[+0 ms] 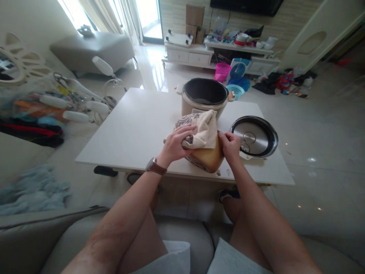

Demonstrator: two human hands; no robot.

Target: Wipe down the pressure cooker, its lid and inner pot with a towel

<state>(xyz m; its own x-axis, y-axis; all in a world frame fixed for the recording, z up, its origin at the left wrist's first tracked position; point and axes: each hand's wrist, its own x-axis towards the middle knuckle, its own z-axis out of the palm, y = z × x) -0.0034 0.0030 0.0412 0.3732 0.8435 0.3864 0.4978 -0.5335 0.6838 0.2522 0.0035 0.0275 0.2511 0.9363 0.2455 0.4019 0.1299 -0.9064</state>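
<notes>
A cream cloth with a dark print (pixel 207 127) is draped over a tan, smooth, rounded box-like thing (pixel 209 156) near the table's front edge. My left hand (pixel 178 142) lies on the cloth, its fingers stretched across it and pressing it to the tan thing. With its fingers pinched together, my right hand (pixel 230 144) grips the tan thing's right edge. What kind of thing it is, I cannot tell. Just behind stands a pressure cooker (pixel 185 102), lidless, with a dark inner pot. Beside my right hand, its round lid (pixel 253 135) lies with the metal underside up.
The white table (pixel 122 133) carries these things, with a sofa (pixel 182 232) under me. White lamp arms (pixel 85 91) stand to its left. Beyond it are a pink basket (pixel 221 72), a blue basket (pixel 235 90) and a cluttered TV cabinet (pixel 188 57).
</notes>
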